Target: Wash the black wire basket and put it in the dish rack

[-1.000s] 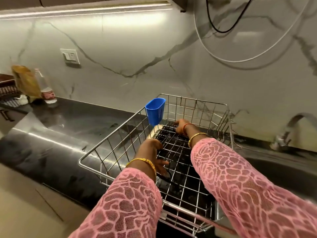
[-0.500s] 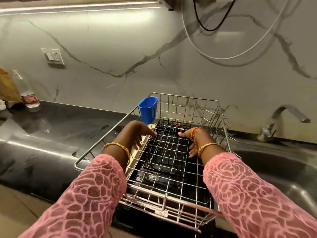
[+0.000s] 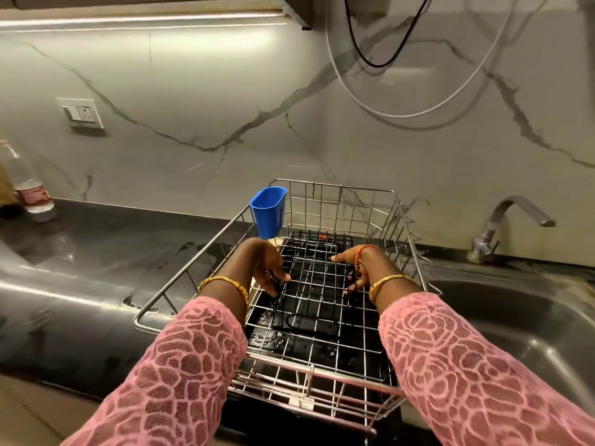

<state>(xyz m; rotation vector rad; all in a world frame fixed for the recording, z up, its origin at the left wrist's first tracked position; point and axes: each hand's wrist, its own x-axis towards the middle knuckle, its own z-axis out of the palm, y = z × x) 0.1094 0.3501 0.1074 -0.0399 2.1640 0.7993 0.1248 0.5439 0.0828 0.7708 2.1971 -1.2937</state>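
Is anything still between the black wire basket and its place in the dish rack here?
Nothing visible. The black wire basket already lies inside the dish rack, with the left hand and right hand at its two sides. The blue cup hangs on the rack's far-left corner, off to the side of the basket.

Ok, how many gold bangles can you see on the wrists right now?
2: one gold bangle on the left wrist, beside the dish rack's left wall, and one on the right wrist, over the black wire basket. The sleeves may hide more.
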